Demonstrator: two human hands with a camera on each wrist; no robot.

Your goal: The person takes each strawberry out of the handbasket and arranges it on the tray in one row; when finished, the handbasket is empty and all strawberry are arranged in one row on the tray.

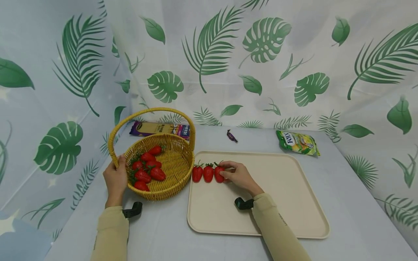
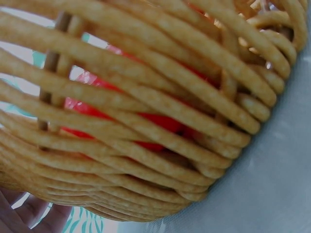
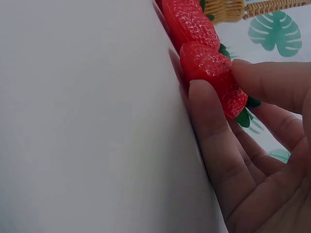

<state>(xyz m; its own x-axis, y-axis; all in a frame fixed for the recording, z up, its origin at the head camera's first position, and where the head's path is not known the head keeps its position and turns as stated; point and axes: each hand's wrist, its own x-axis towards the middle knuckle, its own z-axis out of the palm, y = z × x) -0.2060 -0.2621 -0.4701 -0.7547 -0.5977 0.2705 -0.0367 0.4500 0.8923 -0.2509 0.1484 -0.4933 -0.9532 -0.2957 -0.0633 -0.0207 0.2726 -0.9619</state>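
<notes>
Pinching the rightmost strawberry (image 1: 218, 176) of three on the tray (image 1: 225, 221), the right hand (image 1: 238, 176) angles leftward; the left hand (image 1: 116, 177) holds the basket's (image 1: 174, 168) left side, fingertips hidden, its fingers cropped in the left wrist view.

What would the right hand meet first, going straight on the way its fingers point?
Beyond its pinched strawberry, the right hand would probably meet the middle strawberry; exact depth is unclear.
</notes>
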